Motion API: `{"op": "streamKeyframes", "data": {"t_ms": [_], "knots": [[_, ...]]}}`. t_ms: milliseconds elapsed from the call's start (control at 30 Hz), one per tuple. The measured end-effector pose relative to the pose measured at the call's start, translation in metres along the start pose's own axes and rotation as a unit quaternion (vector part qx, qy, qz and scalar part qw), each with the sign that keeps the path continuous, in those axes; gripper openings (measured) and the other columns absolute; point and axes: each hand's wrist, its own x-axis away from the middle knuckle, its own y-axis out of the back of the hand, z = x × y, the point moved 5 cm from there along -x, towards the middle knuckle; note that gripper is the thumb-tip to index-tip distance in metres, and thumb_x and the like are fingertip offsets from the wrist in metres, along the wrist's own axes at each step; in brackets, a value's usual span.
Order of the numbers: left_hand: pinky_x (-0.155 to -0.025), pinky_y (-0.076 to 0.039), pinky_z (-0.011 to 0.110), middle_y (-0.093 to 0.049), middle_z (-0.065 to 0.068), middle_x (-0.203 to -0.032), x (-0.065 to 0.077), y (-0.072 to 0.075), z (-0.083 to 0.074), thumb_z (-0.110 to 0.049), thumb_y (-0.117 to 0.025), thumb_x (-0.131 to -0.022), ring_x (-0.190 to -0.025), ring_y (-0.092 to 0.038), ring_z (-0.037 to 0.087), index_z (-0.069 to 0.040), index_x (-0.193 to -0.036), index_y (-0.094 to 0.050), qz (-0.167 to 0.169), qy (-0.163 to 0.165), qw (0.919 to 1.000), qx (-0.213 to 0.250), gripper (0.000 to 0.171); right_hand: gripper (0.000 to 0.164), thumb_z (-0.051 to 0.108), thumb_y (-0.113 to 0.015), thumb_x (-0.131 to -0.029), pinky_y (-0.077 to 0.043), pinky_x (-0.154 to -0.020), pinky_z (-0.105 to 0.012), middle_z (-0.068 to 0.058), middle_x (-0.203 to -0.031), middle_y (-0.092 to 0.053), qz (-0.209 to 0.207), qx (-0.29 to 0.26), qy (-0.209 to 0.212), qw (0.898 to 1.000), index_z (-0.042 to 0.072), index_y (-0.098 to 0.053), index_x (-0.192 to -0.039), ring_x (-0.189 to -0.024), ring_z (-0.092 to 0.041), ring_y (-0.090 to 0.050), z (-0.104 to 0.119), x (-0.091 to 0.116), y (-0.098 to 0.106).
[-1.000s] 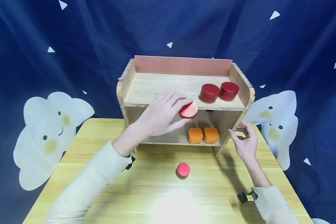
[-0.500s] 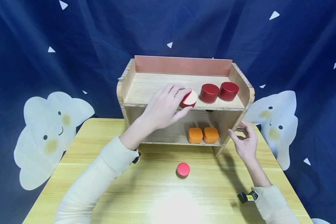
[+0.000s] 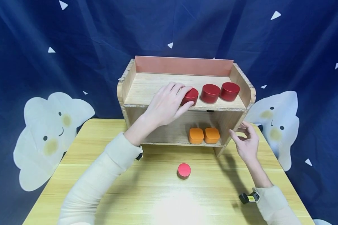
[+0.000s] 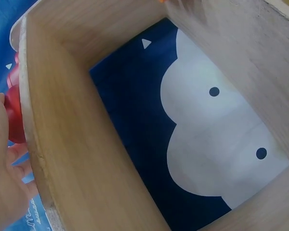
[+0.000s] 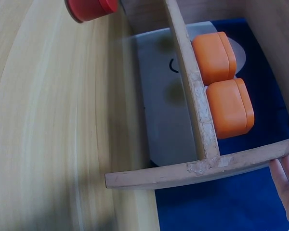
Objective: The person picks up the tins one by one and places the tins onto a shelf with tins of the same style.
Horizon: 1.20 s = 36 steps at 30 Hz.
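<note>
My left hand (image 3: 167,104) grips a round red tin (image 3: 192,96) at the front of the wooden shelf's (image 3: 157,81) top board, thumb on the near side and fingers over the far side. To its right stand two more red tins (image 3: 210,93) (image 3: 230,91). In the left wrist view the red tin (image 4: 14,115) shows at the board's edge beside my left hand (image 4: 5,173). My right hand (image 3: 247,142) holds the shelf's right side panel, its thumb at the front edge and its fingers behind. The right wrist view shows those fingers (image 5: 283,180) at the panel.
Two orange square tins (image 3: 196,136) (image 3: 212,135) sit on the lower board. Another red round tin (image 3: 184,171) stands on the wooden table (image 3: 157,190) in front. A dark blue curtain (image 3: 101,37) with white clouds hangs behind.
My left hand has moved up and slightly back, bringing the red tin from before the top board's front edge to its place beside the other two. My right hand has not moved.
</note>
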Motion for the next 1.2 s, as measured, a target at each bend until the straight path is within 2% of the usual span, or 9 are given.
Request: {"op": "streamKeyframes", "data": {"t_ms": [300,467,700,833,967,1200], "knots": [[-0.102,-0.054,0.041,-0.067,0.01,-0.133,-0.007,-0.007,0.003,-0.049,-0.051,-0.108,-0.122,-0.061,0.029,-0.013,-0.143,-0.062,0.012,0.007,0.9999,-0.007,0.051,0.046,-0.014,-0.076,-0.085,-0.057,-0.065,-0.008,0.021,-0.102,-0.07,0.004,-0.001,-0.001,1.0,-0.009,-0.065,-0.129,-0.087,0.007,-0.069,0.002,0.001,0.0],[-0.102,-0.053,0.042,-0.067,0.009,-0.135,-0.011,-0.01,0.005,-0.049,-0.051,-0.108,-0.124,-0.06,0.029,-0.013,-0.144,-0.061,0.024,0.014,0.9996,0.001,0.052,0.047,-0.015,-0.076,-0.084,-0.056,-0.065,-0.008,0.021,-0.102,-0.071,0.0,-0.005,-0.003,1.0,-0.007,-0.066,-0.129,-0.086,0.006,-0.069,0.001,0.001,0.0],[-0.105,-0.052,0.043,-0.066,0.009,-0.135,-0.013,-0.012,0.007,-0.049,-0.051,-0.108,-0.126,-0.059,0.029,-0.013,-0.145,-0.059,0.037,0.021,0.999,0.012,0.053,0.047,-0.016,-0.076,-0.084,-0.056,-0.064,-0.008,0.022,-0.1,-0.07,-0.002,-0.011,-0.003,1.0,-0.011,-0.064,-0.129,-0.085,0.007,-0.068,0.002,0.001,-0.001],[-0.105,-0.053,0.043,-0.066,0.01,-0.138,-0.012,-0.012,0.007,-0.05,-0.054,-0.107,-0.128,-0.06,0.029,-0.012,-0.146,-0.059,0.027,0.019,0.9993,0.018,0.055,0.047,-0.016,-0.075,-0.083,-0.056,-0.064,-0.008,0.022,-0.101,-0.07,-0.004,-0.011,-0.003,1.0,-0.011,-0.065,-0.128,-0.085,0.008,-0.068,0.001,0.0,-0.001],[-0.11,-0.052,0.043,-0.063,0.011,-0.145,-0.009,-0.01,0.008,-0.051,-0.057,-0.105,-0.134,-0.058,0.03,-0.011,-0.149,-0.056,0.011,0.015,0.9995,0.025,0.06,0.047,-0.017,-0.075,-0.083,-0.056,-0.064,-0.008,0.022,-0.101,-0.07,-0.003,-0.012,-0.002,1.0,-0.011,-0.064,-0.129,-0.085,0.008,-0.069,0.001,0.0,-0.001],[-0.118,-0.048,0.044,-0.06,0.013,-0.148,0.005,-0.001,0.007,-0.051,-0.061,-0.102,-0.138,-0.056,0.032,-0.008,-0.15,-0.055,-0.021,0.001,0.9993,0.029,0.064,0.046,-0.016,-0.075,-0.084,-0.056,-0.064,-0.008,0.022,-0.101,-0.07,-0.003,-0.009,-0.004,1.0,-0.01,-0.065,-0.129,-0.085,0.007,-0.069,0.0,0.001,-0.001]]}}
